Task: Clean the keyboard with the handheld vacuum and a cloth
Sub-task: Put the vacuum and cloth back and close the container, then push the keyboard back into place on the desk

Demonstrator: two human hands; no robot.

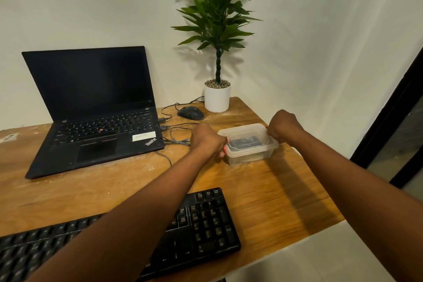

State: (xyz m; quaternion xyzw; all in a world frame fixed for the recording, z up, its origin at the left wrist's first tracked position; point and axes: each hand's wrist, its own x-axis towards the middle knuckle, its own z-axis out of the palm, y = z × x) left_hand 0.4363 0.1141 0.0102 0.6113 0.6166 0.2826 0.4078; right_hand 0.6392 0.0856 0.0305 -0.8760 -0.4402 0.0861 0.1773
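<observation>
A plastic container [248, 144] sits on the desk [263, 192], right of the laptop [91, 107], between both hands; the mouse [190, 112] and potted plant [217, 96] lie behind it, the keyboard [206, 220] before it.

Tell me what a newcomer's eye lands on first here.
Both hands, the left hand and the right hand, grip opposite ends of a clear lidded plastic container at the middle right of the wooden desk. An open black laptop stands at the left, and a black keyboard lies nearest, under the forearms.
</observation>
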